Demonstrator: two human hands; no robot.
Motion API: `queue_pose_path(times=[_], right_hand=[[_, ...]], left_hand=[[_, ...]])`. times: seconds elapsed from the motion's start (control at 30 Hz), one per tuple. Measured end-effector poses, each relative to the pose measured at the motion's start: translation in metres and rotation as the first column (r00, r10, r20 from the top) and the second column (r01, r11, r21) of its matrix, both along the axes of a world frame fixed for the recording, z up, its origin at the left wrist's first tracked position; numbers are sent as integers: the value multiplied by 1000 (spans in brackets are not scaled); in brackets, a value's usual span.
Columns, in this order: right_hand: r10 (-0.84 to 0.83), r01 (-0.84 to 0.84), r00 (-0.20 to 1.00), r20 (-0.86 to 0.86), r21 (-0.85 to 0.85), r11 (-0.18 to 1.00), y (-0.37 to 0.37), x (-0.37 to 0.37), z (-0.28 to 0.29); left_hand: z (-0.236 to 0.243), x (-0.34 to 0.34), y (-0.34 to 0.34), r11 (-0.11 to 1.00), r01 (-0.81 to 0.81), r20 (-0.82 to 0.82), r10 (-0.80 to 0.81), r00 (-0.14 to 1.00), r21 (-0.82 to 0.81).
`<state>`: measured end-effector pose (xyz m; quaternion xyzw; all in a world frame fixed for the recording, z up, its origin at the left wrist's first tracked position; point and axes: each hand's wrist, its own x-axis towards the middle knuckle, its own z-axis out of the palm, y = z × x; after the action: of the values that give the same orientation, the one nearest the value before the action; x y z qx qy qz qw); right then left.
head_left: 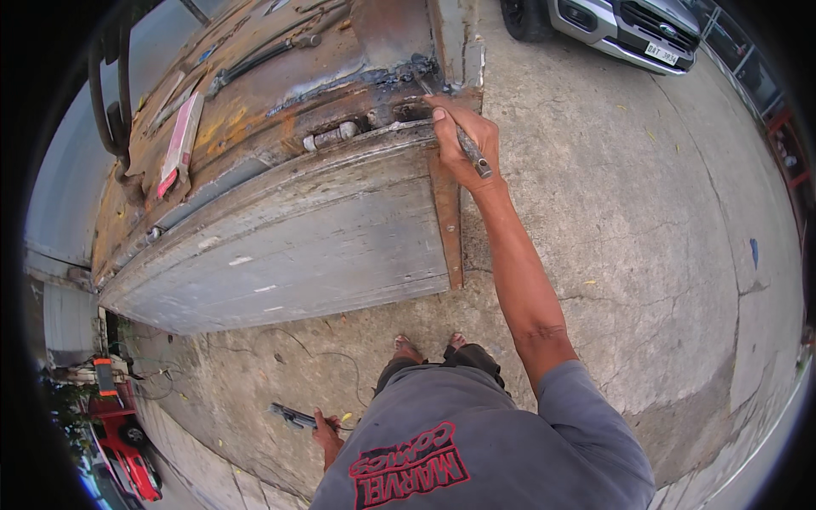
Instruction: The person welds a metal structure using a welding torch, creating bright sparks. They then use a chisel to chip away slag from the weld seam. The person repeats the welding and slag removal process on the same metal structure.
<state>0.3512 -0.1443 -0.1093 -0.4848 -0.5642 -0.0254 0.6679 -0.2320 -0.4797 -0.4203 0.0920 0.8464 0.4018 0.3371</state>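
Far left, a red vehicle (pixel 127 450) sat beyond the concrete floor (pixel 646 255). Left hand (pixel 325 431) hung low beside the hip, fingers wrapped round a dark tool (pixel 291 416); type unclear. Rusty metal truck bed (pixel 280 153) filled the upper middle, with a grey worn tailgate. Right hand (pixel 463 140) was at its rear corner, fingers closed round a thin metal rod (pixel 466 146), tip at the blackened weld seam (pixel 399 76). Rod looked stiff, light, probably best gripped mid-shaft. Silver car (pixel 629 25) was parked top right.

Open concrete floor (pixel 646 221) lies free to the right; the rusty metal body (pixel 280 110) and its grey panel (pixel 297 246) block the left.
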Motion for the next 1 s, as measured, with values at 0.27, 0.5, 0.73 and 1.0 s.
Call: queue_pose_path(times=[0.27, 0.5, 0.73, 1.0], right_hand=[[-2, 6, 998, -60, 62, 998, -10, -3, 11], [-8, 18, 996, -90, 105, 994, -21, -6, 21], [-12, 9, 992, -128, -21, 1000, -7, -3, 3], [-34, 37, 998, -44, 88, 995, 4, -11, 5]], left_hand=[[5, 1, 2, 1000, -4, 10, 4, 1000, 3], [8, 0, 6, 999, 24, 25, -23, 999, -26], [4, 10, 8, 999, 41, 22, -41, 999, -23], [-3, 6, 5, 999, 28, 26, -27, 999, -16]])
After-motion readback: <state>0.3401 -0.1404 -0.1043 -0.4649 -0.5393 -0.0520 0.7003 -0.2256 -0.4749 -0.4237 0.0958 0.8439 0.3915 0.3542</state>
